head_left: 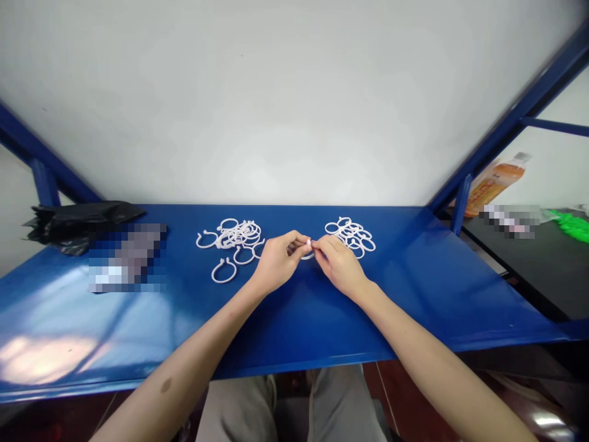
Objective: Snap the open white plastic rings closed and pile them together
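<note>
Between my two hands is a white plastic ring (307,256), mostly hidden by the fingers. My left hand (281,261) pinches one side of its small knobbed end, and my right hand (338,261) pinches the other; whether the ends are joined I cannot tell. Left of my hands lies a pile of white rings (239,234), several with a visible gap between knobbed ends. One such ring (224,271) lies apart, nearer the front. Just beyond my right hand is another group of white rings (352,233), which look closed and overlap one another.
The blue table (294,325) backs onto a white panel (285,110). A black plastic bag (87,221) and a blurred dark object (131,255) lie at the left. Blue braces rise at both sides. On a dark surface at the right are an orange bottle (494,184) and something green (573,224).
</note>
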`<state>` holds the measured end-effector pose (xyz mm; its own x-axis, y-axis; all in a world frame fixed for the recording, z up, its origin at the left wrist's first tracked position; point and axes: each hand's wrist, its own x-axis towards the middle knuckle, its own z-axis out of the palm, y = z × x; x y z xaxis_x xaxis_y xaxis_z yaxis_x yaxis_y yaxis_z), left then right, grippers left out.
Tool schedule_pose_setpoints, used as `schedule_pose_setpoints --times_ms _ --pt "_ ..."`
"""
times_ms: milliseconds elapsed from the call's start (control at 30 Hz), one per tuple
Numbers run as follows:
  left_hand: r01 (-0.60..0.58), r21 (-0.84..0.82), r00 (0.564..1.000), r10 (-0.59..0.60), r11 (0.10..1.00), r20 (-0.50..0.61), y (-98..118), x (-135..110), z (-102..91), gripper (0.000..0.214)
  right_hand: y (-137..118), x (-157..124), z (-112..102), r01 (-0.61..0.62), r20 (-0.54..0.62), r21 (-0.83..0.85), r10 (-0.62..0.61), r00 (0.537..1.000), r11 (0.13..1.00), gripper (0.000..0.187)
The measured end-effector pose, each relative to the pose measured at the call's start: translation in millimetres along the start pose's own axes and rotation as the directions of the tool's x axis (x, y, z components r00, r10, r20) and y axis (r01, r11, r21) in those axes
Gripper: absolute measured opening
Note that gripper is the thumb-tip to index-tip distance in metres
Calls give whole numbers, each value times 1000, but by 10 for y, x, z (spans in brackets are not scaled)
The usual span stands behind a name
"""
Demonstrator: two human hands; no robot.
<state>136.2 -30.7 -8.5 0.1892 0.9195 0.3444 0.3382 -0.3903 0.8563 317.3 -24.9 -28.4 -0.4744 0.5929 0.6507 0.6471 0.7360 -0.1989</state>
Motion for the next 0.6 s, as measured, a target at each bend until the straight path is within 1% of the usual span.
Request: schedule_pose_setpoints --times_ms 67,133,200,233,300,367,433,467,500,533,567,600 --pt "-26 79 999 24 997 26 10 -2 2 14 57 14 -35 -37 -3 -5 37 999 999 19" --pt "-68 211 996 56 975 63 4 0 -5 20 157 25 -104 -111 -41 -32 110 993 993 19" --pt "-87 374 995 63 923 76 -22 9 -30 23 294 22 -204 -236 -111 -89 225 968 968 19" --pt "-82 456 996 56 886 69 -41 18 -51 23 369 15 -262 -313 -145 -126 295 945 941 19" --pt "-60 598 998 47 799 38 -88 40 -110 22 513 -8 -383 -504 -213 -217 464 860 836 18" --pt "-39 705 999 49 709 6 -139 63 -179 23 627 -36 -492 -667 -239 -285 623 745 688 17" --pt "-18 772 999 43 635 -12 -187 75 -236 25 697 -60 -569 -768 -223 -329 746 628 549 16" --pt "-11 795 999 33 606 -12 -207 76 -254 26 717 -70 -592 -796 -204 -345 788 580 497 17" --pt "-9 813 1000 19 582 -2 -225 72 -262 26 731 -79 -604 -813 -185 -360 819 544 458 17" --pt "-13 826 1000 4 563 13 -240 66 -263 26 741 -86 -608 -821 -168 -372 839 518 433 18" --pt "-22 833 999 -8 554 31 -250 58 -257 26 748 -93 -603 -823 -153 -380 849 505 421 19" --pt "-34 832 999 -17 553 52 -257 50 -247 25 754 -99 -594 -822 -141 -385 853 502 420 19"
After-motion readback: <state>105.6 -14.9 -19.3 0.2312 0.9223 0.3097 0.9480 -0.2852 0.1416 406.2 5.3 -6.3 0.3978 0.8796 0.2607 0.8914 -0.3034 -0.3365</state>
